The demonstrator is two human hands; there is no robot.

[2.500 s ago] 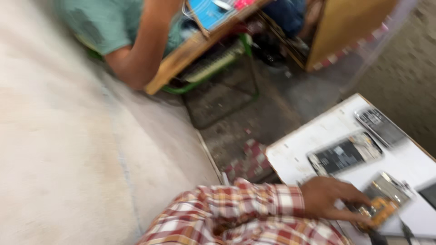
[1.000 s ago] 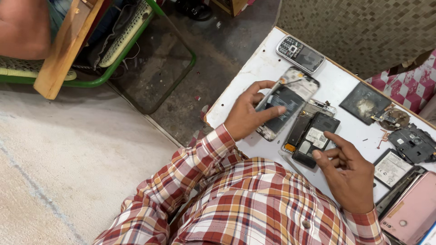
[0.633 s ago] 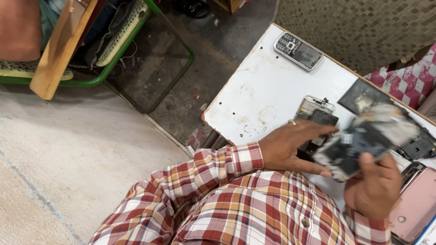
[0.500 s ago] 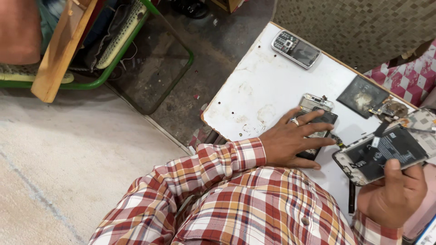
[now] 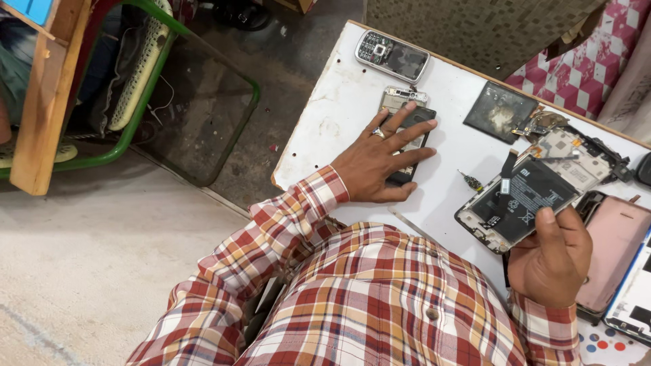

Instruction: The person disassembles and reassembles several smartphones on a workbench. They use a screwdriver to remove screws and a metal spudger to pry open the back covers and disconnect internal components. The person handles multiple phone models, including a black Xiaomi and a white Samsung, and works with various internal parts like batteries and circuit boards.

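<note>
My left hand [image 5: 377, 162] lies flat, fingers spread, on a dismantled phone [image 5: 407, 129] on the white table [image 5: 339, 122]. It wears a ring. My right hand [image 5: 550, 257] grips an opened phone body [image 5: 536, 186] with a black battery and exposed circuit board, held a little above the table's right side. Both arms are in red checked sleeves.
A small keypad phone [image 5: 392, 56] lies at the table's far edge. A dark square part [image 5: 500, 112] sits beyond the held phone, a pink phone cover [image 5: 614, 247] at the right. A thin tool [image 5: 469, 180] lies between my hands. A green-framed stand [image 5: 169, 95] is on the floor, left.
My right hand has lifted the opened phone body and brought it down to the right. My left hand has moved from that phone to rest flat on the other dismantled phone.
</note>
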